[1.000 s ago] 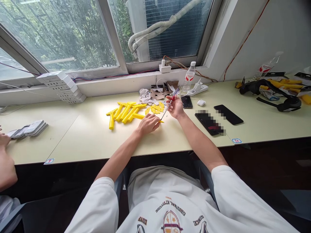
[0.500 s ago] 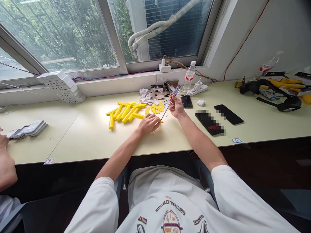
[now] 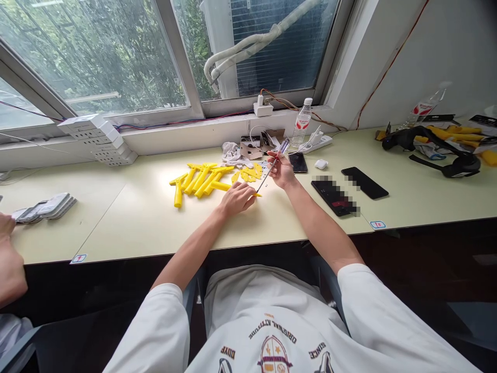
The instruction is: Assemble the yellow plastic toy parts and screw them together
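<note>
My left hand (image 3: 239, 198) is closed on a yellow tool (image 3: 220, 185) lying along the table, its narrow tip showing past my fingers. A screwdriver (image 3: 266, 176) slants down to that tip, its shaft end by my left fingertips. My right hand (image 3: 281, 171) grips the screwdriver near its clear purple handle. Several yellow T-shaped pieces (image 3: 200, 178) lie in a group left of my hands. Flat yellow pieces (image 3: 250, 173) and tiny dark bits sit between and behind my hands.
Behind are a white cloth (image 3: 232, 154), a small open box (image 3: 251, 147), a bottle (image 3: 302, 123) and a power strip (image 3: 318, 142). Phones (image 3: 365, 182) and a white case (image 3: 321, 164) lie right. At far left, a person's arm (image 3: 11, 264) is near stacked packets (image 3: 46, 207).
My right hand and the screwdriver handle have shifted very slightly, with the fingers placed a little differently. My left hand stays where it was. The other person's hand has moved slightly.
</note>
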Available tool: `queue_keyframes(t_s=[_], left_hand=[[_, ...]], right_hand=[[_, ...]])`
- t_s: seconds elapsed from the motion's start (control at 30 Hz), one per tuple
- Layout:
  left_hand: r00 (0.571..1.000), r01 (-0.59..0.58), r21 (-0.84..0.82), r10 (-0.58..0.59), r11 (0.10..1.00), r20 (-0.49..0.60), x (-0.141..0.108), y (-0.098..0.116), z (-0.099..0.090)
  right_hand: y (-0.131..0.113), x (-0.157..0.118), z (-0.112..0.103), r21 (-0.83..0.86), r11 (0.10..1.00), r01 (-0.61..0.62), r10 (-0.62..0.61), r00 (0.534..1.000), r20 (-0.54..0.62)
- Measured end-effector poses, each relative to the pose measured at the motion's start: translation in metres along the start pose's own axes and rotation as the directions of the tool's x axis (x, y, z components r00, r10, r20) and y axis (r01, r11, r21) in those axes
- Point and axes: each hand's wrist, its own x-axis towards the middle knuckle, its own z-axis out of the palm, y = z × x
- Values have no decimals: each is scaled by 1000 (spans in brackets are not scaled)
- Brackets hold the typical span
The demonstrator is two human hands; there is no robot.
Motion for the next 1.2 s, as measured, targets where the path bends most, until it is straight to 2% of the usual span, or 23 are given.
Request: queue_keyframes(t_s=[0.07, 0.13, 0.33, 0.4, 0.6, 0.8, 0.87, 1.07, 1.2], left_hand=[[1000, 3, -6, -3, 1000, 2, 0, 0, 0], [1000, 3, -7, -3, 1000, 3, 0, 0, 0], [1000, 17, -16, -16, 1000, 21, 0, 0, 0], [1000, 18, -15, -17, 1000, 23, 0, 0, 0], [999, 11, 1, -11, 1000, 31, -2, 0, 1], [1000, -1, -4, 1, 1000, 17, 0, 1, -1], [1000, 7, -7, -7, 1000, 21, 1, 1, -1], [1000, 10, -5, -10, 1000, 22, 0, 1, -1], [999, 7, -8, -7, 1000, 37, -2, 0, 0]], right_hand=[[5, 2, 0, -19, 999, 42, -43, 997, -71], [8, 2, 0, -11, 998, 58, -59, 994, -94], [-2, -4, 6, 53, 997, -55, 54, 998, 7], [-4, -5, 8, 44, 997, -59, 58, 998, 17], [5, -2, 7, -36, 999, 38, -40, 998, -46], [11, 1, 9, -88, 993, 80, -91, 988, -128], [9, -1, 11, -80, 993, 81, -90, 990, -109], [-4, -9, 11, 3, 1000, 2, -3, 998, 69], [-7, -6, 6, -66, 998, -1, 4, 999, 48]])
